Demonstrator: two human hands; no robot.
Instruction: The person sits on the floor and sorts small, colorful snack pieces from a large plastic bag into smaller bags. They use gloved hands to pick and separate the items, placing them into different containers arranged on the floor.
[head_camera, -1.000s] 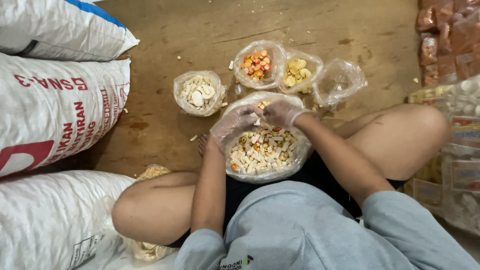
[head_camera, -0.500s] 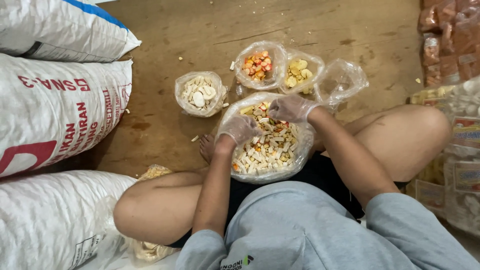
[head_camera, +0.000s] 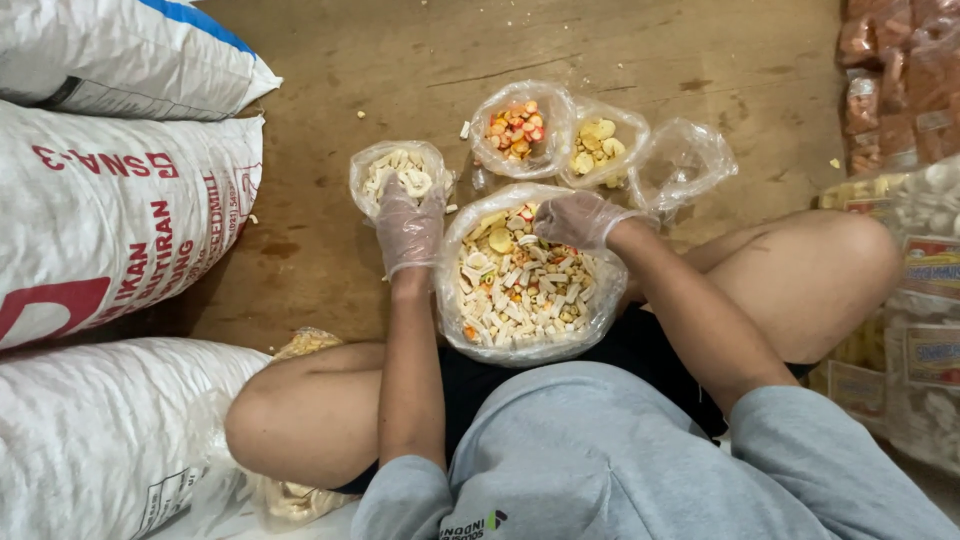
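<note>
The left hand (head_camera: 408, 225), in a thin clear glove, reaches over the near rim of the small bag of pale crackers (head_camera: 400, 172), fingers bent down into the contents; whether they pinch a piece cannot be told. The right hand (head_camera: 580, 217), also gloved, is cupped with fingers together at the far right rim of the large bag of mixed crackers (head_camera: 522, 282), which sits on the floor between the person's crossed legs, its mouth rolled open. The small bag stands just beyond the large bag's left rim, nearly touching it. Behind the large bag, in a row, stand a bag of orange and red crackers (head_camera: 520, 128), a bag of yellow round crackers (head_camera: 598, 148) touching it, and a nearly empty clear bag (head_camera: 690, 160) at the right end. Bare wooden floor (head_camera: 420, 60) lies open beyond that row. White sacks (head_camera: 110, 220) close the left side; stacked packets (head_camera: 900, 80) close the right edge.
</note>
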